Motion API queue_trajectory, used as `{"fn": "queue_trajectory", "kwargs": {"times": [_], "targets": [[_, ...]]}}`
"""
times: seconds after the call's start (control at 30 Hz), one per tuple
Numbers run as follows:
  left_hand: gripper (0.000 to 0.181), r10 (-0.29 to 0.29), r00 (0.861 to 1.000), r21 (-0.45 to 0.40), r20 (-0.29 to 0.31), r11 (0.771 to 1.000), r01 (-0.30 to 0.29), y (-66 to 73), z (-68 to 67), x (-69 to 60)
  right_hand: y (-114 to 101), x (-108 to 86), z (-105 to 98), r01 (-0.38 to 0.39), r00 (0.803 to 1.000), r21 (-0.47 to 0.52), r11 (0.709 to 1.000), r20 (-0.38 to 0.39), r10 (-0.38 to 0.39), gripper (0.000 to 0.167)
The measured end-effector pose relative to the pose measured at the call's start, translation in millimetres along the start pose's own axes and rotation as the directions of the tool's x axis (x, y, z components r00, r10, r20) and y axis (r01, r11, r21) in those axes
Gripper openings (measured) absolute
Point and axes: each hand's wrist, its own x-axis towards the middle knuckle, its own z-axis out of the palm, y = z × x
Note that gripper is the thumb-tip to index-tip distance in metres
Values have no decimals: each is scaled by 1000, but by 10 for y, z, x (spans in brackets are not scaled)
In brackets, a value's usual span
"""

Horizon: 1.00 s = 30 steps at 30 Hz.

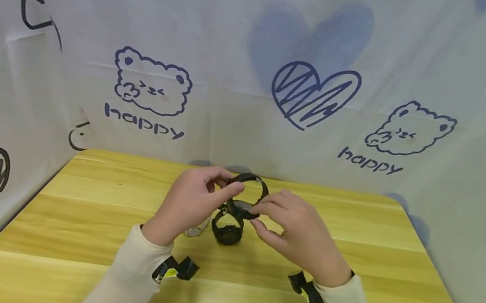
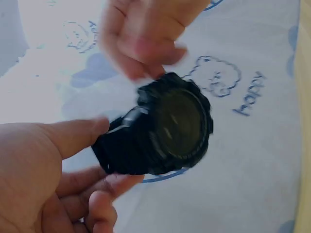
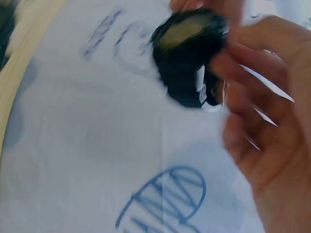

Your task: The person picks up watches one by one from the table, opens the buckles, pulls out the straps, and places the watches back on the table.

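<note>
Left hand (image 1: pixel 194 201) pinching black watch (image 2: pixel 180 126) by strap, above table (image 1: pixel 392 281). Dial faces down, strap loop stands upright. Right hand (image 1: pixel 299 229) at case; can't tell if gripping.

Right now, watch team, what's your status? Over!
Left grip pinching black watch by its strap. Right grip at its case. Watch raised off table. Second black watch close by, might get bumped.
</note>
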Motion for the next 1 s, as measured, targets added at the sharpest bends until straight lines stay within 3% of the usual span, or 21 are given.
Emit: {"fn": "queue_trajectory", "kwargs": {"times": [0.1,0.2,0.27,0.37,0.43,0.5,0.83,0.9,1.0], "targets": [[29,125,991,62,-45,991,-122,34,-83,-58,-96,81,-29,-55,989,129,990,-128,72,23],[29,285,956,124,-76,954,-275,69,-150,-112,-176,184,-55,-105,969,158,982,-204,136,44],[30,387,918,171,-83,913,-370,87,-183,-141,-213,235,-60,-124,971,134,983,-190,148,52],[30,497,864,216,-76,854,-473,94,-229,-176,-258,275,-44,-107,982,85,991,-145,118,45],[29,537,841,247,-61,825,-509,89,-265,-194,-279,284,-23,-86,989,70,994,-115,93,36],[29,561,827,269,-41,803,-531,78,-306,-210,-296,295,0,-66,993,60,996,-94,72,30],[26,604,790,343,106,723,-599,81,-336,-191,-237,222,15,-59,998,79,995,12,58,23],[26,599,792,345,118,723,-599,81,-333,-188,-229,221,17,-48,999,73,996,15,47,22],[32,569,813,327,119,751,-574,60,-333,-200,-223,222,22,-29,1000,63,998,-9,30,21]]}}
